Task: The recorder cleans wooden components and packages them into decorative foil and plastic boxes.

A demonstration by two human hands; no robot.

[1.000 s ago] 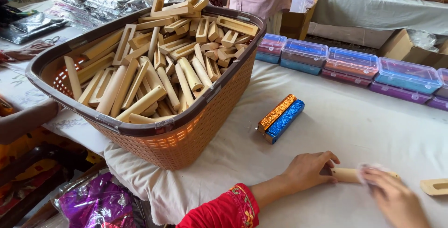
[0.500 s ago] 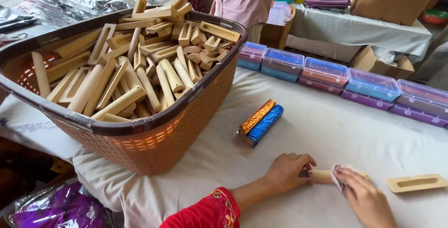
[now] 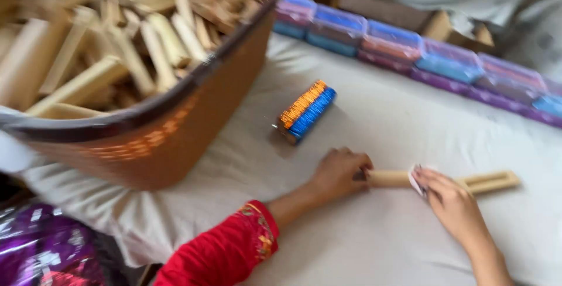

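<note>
I see my left hand (image 3: 339, 172) grasping 1 wooden stick (image 3: 389, 178), right hand (image 3: 448, 201) pinching a white scrap (image 3: 416, 179) against it, brown basket (image 3: 175, 128) heaped with wooden sticks (image 3: 117, 34), lidded plastic boxes (image 3: 410, 52) along the surface (image 3: 380, 239)

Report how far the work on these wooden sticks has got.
Done: maybe one stick, beside the right hand. In hand: the left hand steadies a stick while the right presses a small white piece on it. Left: the basket looks full.

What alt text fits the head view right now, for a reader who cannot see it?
On a white-covered table, the left hand holds one end of a pale wooden stick while the right hand presses a small white piece against it. A basket of wooden sticks sits left.
</note>
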